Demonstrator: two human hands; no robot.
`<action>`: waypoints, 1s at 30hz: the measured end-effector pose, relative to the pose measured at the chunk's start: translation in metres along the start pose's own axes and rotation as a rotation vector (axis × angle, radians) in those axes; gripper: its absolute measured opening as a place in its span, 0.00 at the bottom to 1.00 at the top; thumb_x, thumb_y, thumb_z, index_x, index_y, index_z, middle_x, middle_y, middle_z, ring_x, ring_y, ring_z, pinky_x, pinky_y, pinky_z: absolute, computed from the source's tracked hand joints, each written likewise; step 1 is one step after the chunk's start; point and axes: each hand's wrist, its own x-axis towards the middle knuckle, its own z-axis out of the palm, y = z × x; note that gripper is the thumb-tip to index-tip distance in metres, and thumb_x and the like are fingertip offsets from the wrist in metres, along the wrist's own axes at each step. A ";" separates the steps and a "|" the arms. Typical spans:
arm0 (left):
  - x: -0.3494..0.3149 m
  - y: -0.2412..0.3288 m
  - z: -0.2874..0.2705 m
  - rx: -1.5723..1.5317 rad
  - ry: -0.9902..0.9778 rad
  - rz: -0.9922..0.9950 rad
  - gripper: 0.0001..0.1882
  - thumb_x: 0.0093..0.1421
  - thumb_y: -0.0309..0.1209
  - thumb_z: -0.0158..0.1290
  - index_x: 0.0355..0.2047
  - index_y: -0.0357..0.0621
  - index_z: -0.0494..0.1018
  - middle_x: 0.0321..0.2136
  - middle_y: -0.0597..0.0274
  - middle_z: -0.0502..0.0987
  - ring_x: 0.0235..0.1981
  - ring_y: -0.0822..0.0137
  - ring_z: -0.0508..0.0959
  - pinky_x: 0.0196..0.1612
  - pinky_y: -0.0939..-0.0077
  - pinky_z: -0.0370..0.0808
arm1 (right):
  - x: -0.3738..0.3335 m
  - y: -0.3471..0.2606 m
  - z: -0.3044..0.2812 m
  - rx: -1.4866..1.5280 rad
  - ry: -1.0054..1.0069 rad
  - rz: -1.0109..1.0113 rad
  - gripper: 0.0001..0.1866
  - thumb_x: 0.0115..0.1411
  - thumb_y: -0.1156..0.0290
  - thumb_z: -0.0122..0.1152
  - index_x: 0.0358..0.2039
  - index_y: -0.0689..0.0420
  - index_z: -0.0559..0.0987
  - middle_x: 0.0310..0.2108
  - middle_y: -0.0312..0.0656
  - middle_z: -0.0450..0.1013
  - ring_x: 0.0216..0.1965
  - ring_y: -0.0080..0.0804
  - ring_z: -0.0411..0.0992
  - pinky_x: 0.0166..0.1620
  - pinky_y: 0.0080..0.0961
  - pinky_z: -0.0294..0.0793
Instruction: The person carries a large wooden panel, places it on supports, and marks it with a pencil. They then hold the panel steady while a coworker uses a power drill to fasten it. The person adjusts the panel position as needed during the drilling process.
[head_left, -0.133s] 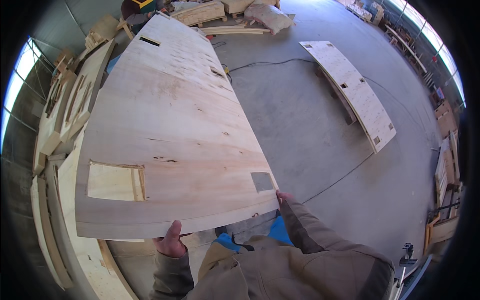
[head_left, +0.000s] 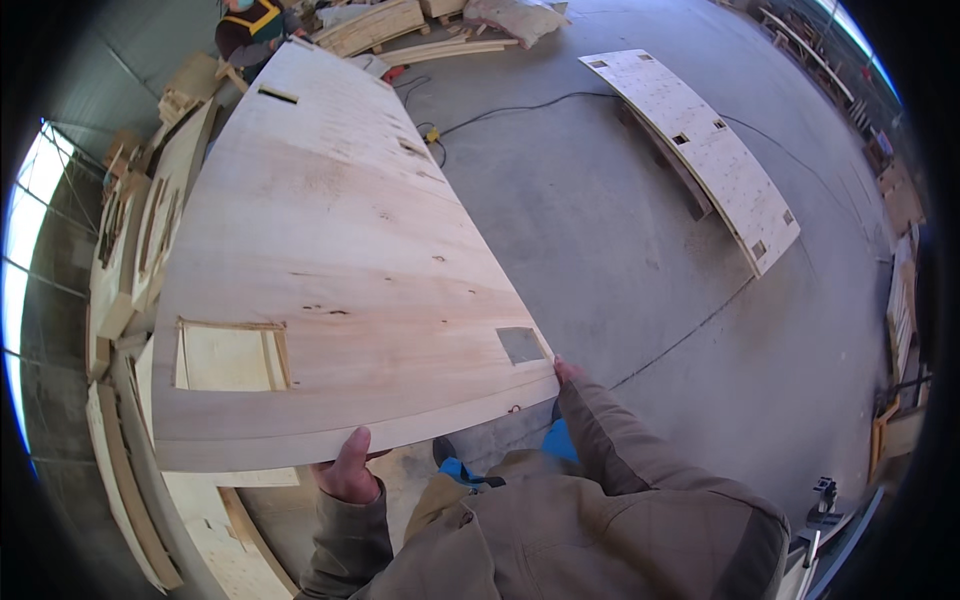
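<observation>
A large plywood sheet (head_left: 340,230) with rectangular cut-outs stretches away from me. My left hand (head_left: 350,472) grips its near edge, thumb on top and fingers underneath. At the near right corner my right hand (head_left: 568,370) is closed on the sheet's edge, close to a square cut-out. The far end is held by a co-worker (head_left: 250,28) in a dark top with yellow straps. Through the large near-left cut-out, pale wood shows below. The underside of the sheet and most of my fingers are hidden.
On the right, another plywood panel (head_left: 700,150) with square holes rests on a low wooden support (head_left: 668,165). A black cable (head_left: 520,108) crosses the grey floor. Stacked boards (head_left: 125,270) line the left side; wood piles (head_left: 370,25) and a sack (head_left: 515,18) stand at the back.
The view has shifted slightly, showing more of the co-worker at the far end. Both my hands keep their hold on the plywood sheet.
</observation>
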 end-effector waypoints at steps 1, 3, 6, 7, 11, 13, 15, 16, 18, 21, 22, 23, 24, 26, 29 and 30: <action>0.000 0.004 0.007 -0.005 -0.017 0.027 0.28 0.57 0.27 0.53 0.58 0.36 0.62 0.44 0.49 0.74 0.38 0.56 0.82 0.31 0.63 0.86 | 0.006 -0.005 0.006 0.141 0.067 0.035 0.31 0.59 0.40 0.63 0.34 0.61 0.85 0.30 0.45 0.80 0.32 0.34 0.76 0.38 0.38 0.74; 0.006 -0.007 0.015 0.020 -0.036 0.015 0.29 0.57 0.27 0.53 0.59 0.37 0.61 0.45 0.50 0.74 0.40 0.56 0.81 0.32 0.63 0.86 | 0.029 0.007 0.019 0.284 0.025 -0.057 0.33 0.61 0.39 0.59 0.35 0.64 0.84 0.30 0.47 0.80 0.32 0.34 0.75 0.39 0.39 0.74; -0.002 0.002 0.015 0.001 -0.021 -0.052 0.29 0.57 0.27 0.52 0.59 0.38 0.61 0.46 0.49 0.74 0.40 0.56 0.81 0.33 0.64 0.86 | 0.029 0.019 -0.014 -0.027 -0.021 -0.165 0.36 0.65 0.37 0.50 0.39 0.65 0.82 0.31 0.50 0.80 0.34 0.38 0.76 0.42 0.40 0.74; -0.001 -0.002 0.012 -0.014 -0.007 -0.067 0.29 0.57 0.26 0.52 0.59 0.38 0.61 0.46 0.50 0.74 0.40 0.56 0.81 0.33 0.64 0.86 | 0.036 0.023 -0.018 -0.198 -0.054 -0.234 0.37 0.66 0.37 0.47 0.41 0.65 0.82 0.32 0.51 0.80 0.35 0.40 0.77 0.43 0.41 0.74; 0.000 -0.003 -0.010 -0.023 -0.055 -0.061 0.25 0.56 0.24 0.55 0.55 0.32 0.66 0.46 0.51 0.75 0.40 0.58 0.80 0.37 0.67 0.83 | 0.051 0.033 0.009 -0.013 -0.070 -0.098 0.36 0.65 0.36 0.47 0.42 0.60 0.84 0.32 0.50 0.79 0.33 0.37 0.77 0.38 0.36 0.75; 0.008 0.000 -0.009 0.154 -0.140 0.115 0.25 0.57 0.25 0.56 0.55 0.32 0.67 0.48 0.51 0.75 0.45 0.59 0.78 0.49 0.66 0.76 | 0.035 0.041 0.021 -0.283 0.067 -0.138 0.35 0.65 0.36 0.45 0.42 0.58 0.84 0.31 0.50 0.79 0.28 0.38 0.76 0.33 0.36 0.75; 0.000 0.007 -0.020 0.332 -0.234 0.260 0.25 0.58 0.25 0.56 0.55 0.32 0.67 0.48 0.51 0.75 0.47 0.58 0.76 0.52 0.66 0.73 | 0.015 0.048 0.039 -0.093 -0.074 0.034 0.35 0.65 0.37 0.47 0.40 0.60 0.82 0.32 0.49 0.78 0.27 0.42 0.75 0.28 0.40 0.76; -0.003 0.009 -0.024 0.366 -0.262 0.252 0.24 0.58 0.27 0.57 0.54 0.31 0.68 0.47 0.49 0.75 0.47 0.58 0.76 0.51 0.65 0.74 | -0.004 0.059 0.050 0.041 -0.103 0.031 0.35 0.65 0.37 0.47 0.39 0.61 0.82 0.32 0.49 0.78 0.26 0.43 0.75 0.27 0.41 0.76; 0.003 0.008 -0.017 0.326 -0.276 0.369 0.23 0.58 0.27 0.57 0.52 0.31 0.70 0.46 0.48 0.76 0.46 0.57 0.77 0.50 0.64 0.74 | -0.018 0.051 0.076 0.006 -0.026 0.126 0.35 0.64 0.37 0.48 0.40 0.62 0.81 0.31 0.49 0.78 0.25 0.43 0.75 0.27 0.41 0.76; 0.007 0.003 -0.010 0.295 -0.272 0.353 0.26 0.57 0.26 0.56 0.55 0.30 0.67 0.48 0.49 0.73 0.48 0.58 0.74 0.54 0.64 0.71 | -0.008 0.031 0.037 0.010 -0.018 0.187 0.34 0.64 0.38 0.50 0.38 0.62 0.82 0.29 0.48 0.78 0.23 0.43 0.75 0.24 0.40 0.76; 0.009 0.002 -0.012 0.306 -0.279 0.313 0.28 0.56 0.26 0.55 0.57 0.30 0.65 0.50 0.50 0.72 0.50 0.58 0.73 0.55 0.63 0.70 | -0.008 0.030 0.028 0.045 -0.049 0.210 0.34 0.64 0.38 0.50 0.37 0.62 0.82 0.27 0.48 0.77 0.22 0.42 0.74 0.22 0.40 0.75; 0.014 0.000 -0.014 0.324 -0.254 0.343 0.28 0.56 0.25 0.55 0.57 0.30 0.65 0.50 0.49 0.72 0.50 0.58 0.73 0.55 0.63 0.70 | -0.010 0.026 0.029 -0.064 -0.012 0.167 0.34 0.64 0.37 0.50 0.36 0.61 0.82 0.27 0.48 0.77 0.21 0.42 0.74 0.21 0.39 0.75; 0.020 -0.001 -0.013 0.354 -0.223 0.376 0.27 0.57 0.25 0.55 0.57 0.29 0.64 0.50 0.49 0.72 0.50 0.58 0.73 0.55 0.63 0.71 | -0.012 0.024 0.035 -0.154 -0.001 0.116 0.34 0.64 0.37 0.50 0.36 0.61 0.82 0.26 0.48 0.77 0.20 0.42 0.74 0.21 0.39 0.74; 0.031 -0.009 -0.011 0.352 -0.147 0.360 0.27 0.57 0.24 0.54 0.57 0.29 0.64 0.50 0.49 0.72 0.50 0.57 0.73 0.55 0.63 0.71 | -0.011 0.021 0.039 -0.139 -0.012 0.116 0.35 0.64 0.37 0.49 0.35 0.61 0.82 0.25 0.48 0.77 0.19 0.42 0.74 0.19 0.38 0.74; 0.035 -0.025 -0.013 0.261 -0.075 0.271 0.26 0.57 0.23 0.54 0.56 0.28 0.65 0.49 0.49 0.73 0.50 0.58 0.74 0.55 0.63 0.71 | -0.016 0.032 0.056 0.059 -0.047 0.186 0.37 0.64 0.35 0.47 0.34 0.61 0.82 0.24 0.48 0.77 0.18 0.43 0.74 0.19 0.38 0.73; 0.035 -0.028 -0.014 0.217 -0.086 0.275 0.26 0.57 0.23 0.54 0.56 0.28 0.65 0.49 0.49 0.73 0.50 0.58 0.74 0.55 0.64 0.71 | -0.018 0.036 0.056 0.034 -0.030 0.150 0.38 0.64 0.34 0.45 0.33 0.61 0.82 0.24 0.49 0.77 0.18 0.43 0.74 0.20 0.39 0.74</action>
